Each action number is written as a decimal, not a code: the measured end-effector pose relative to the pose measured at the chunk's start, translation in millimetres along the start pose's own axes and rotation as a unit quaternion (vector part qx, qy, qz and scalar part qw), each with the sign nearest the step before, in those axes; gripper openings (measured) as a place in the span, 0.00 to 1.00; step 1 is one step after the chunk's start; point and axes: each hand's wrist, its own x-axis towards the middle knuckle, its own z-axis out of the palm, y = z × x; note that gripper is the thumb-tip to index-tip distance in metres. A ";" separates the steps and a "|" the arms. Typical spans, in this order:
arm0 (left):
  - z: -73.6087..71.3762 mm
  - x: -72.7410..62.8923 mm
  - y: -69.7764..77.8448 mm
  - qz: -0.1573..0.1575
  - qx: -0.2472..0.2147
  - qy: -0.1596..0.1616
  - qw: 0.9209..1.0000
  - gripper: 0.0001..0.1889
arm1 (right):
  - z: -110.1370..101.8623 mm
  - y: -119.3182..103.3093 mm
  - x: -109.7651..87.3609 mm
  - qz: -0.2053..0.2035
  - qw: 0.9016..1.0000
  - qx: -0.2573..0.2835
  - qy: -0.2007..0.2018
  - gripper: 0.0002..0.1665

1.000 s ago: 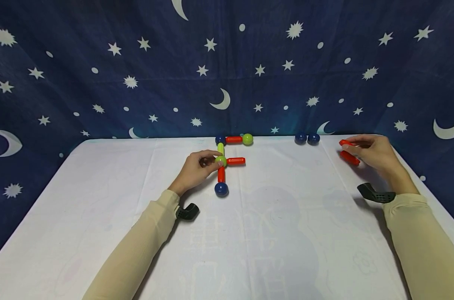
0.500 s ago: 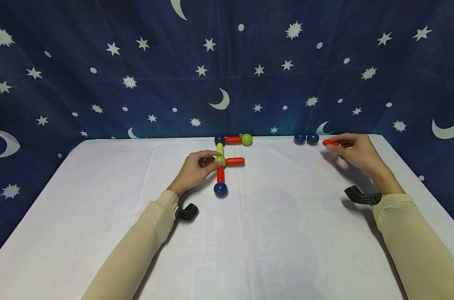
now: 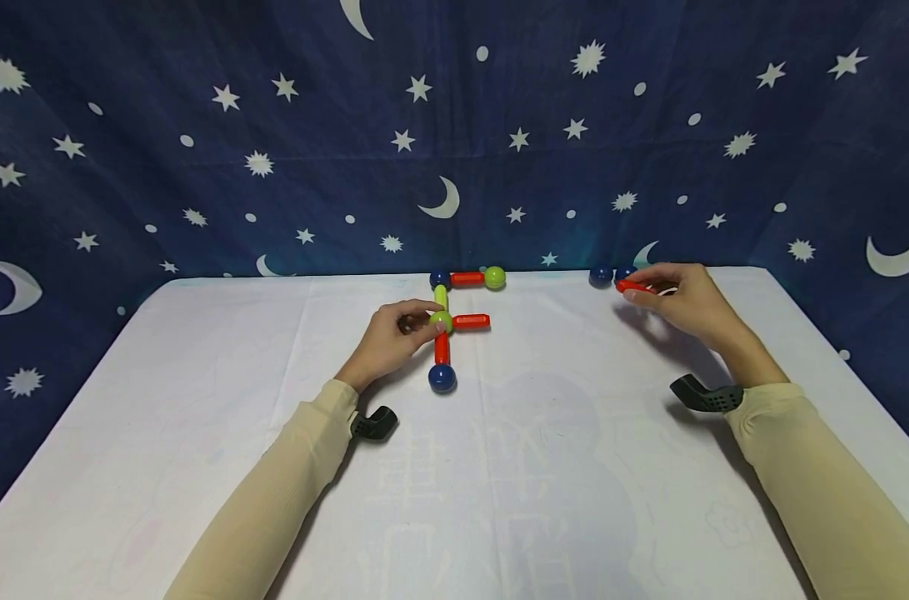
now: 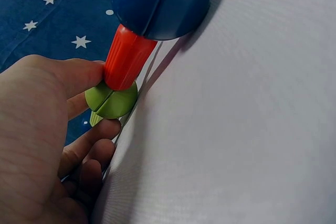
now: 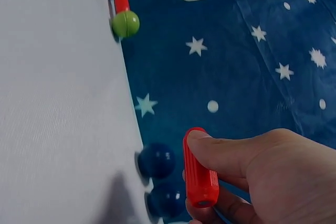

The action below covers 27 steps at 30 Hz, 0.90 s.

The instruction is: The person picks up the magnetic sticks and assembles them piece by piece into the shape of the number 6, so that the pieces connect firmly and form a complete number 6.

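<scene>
My left hand pinches a green ball between thumb and fingers. That ball is the middle joint of a construction of toy building rods and balls on the white table. From it a red rod points right, another red rod runs to the near blue ball, and a light green rod leads to the far blue ball. My right hand holds a loose red rod by thumb and fingers, beside two blue balls. A bit of red shows under its fingers.
From the far blue ball a red rod extends right to a second green ball. The white tabletop ends at a dark blue curtain with stars and moons. Both wrists carry black camera mounts.
My right hand has moved left along the table's far side with the red rod, from the right corner to the two blue balls. My left hand stays on the green ball.
</scene>
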 end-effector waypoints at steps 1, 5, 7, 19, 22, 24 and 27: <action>0.0 0.0 0.0 -0.001 0.000 0.000 1.000 0.15 | 0.8 -2.7 0.8 -0.004 1.000 0.002 -0.002 0.23; -0.2 0.0 0.0 -0.005 -0.001 0.002 1.000 0.15 | 5.2 -14.8 4.1 -0.017 1.000 0.013 -0.007 0.23; -0.3 0.0 0.1 -0.005 0.001 0.002 1.000 0.15 | 8.4 -20.9 5.9 -0.020 1.000 0.017 -0.011 0.23; 0.2 -0.5 0.9 -0.009 -0.001 -0.001 1.000 0.15 | 33.8 -45.4 12.3 -0.046 0.997 0.061 -0.034 0.22; 0.8 0.0 0.0 -0.006 -0.003 0.000 1.000 0.15 | 37.2 -48.1 11.2 -0.046 0.996 0.057 -0.046 0.23; 1.0 0.4 -0.4 -0.004 -0.004 0.000 1.000 0.15 | 39.4 -49.6 10.4 -0.045 0.996 0.059 -0.053 0.22; 0.8 0.1 -0.1 -0.006 -0.003 0.000 1.000 0.14 | 43.6 -51.6 10.1 -0.053 0.995 0.060 -0.061 0.21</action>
